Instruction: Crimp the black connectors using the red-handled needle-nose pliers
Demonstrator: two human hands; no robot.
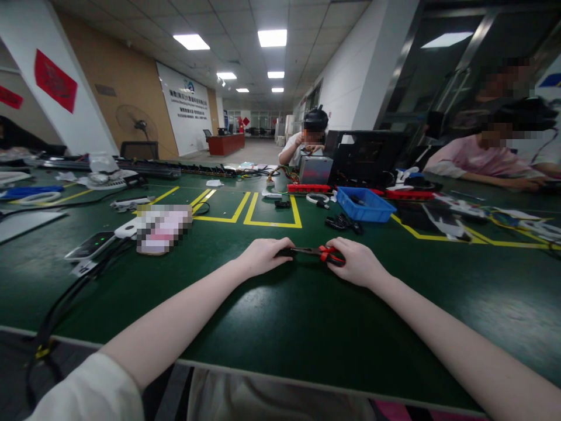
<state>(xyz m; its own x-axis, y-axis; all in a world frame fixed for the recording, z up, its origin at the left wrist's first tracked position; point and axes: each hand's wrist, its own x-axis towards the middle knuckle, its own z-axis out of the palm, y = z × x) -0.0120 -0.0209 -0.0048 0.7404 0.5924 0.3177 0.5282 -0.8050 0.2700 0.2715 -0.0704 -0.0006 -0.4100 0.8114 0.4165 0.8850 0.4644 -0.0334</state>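
Observation:
Over the green table, my right hand [356,261] is closed around the red and black handles of long-nose pliers [326,254]. The jaws point left and reach a small black piece [286,252] that my left hand [265,256] pinches between thumb and fingers. Its kind is too small and too covered to make out. Whether the jaws grip it or only touch it, I cannot tell. Beyond my hands, several black parts [344,223] lie beside a blue plastic bin [366,209].
A phone [158,231], a white device with a lit screen [93,245] and black cables [94,272] lie at left. Yellow tape [272,224] marks rectangles on the table [245,316]. A metal box [315,169] and black casing [368,155] stand opposite. Co-workers sit across and at right.

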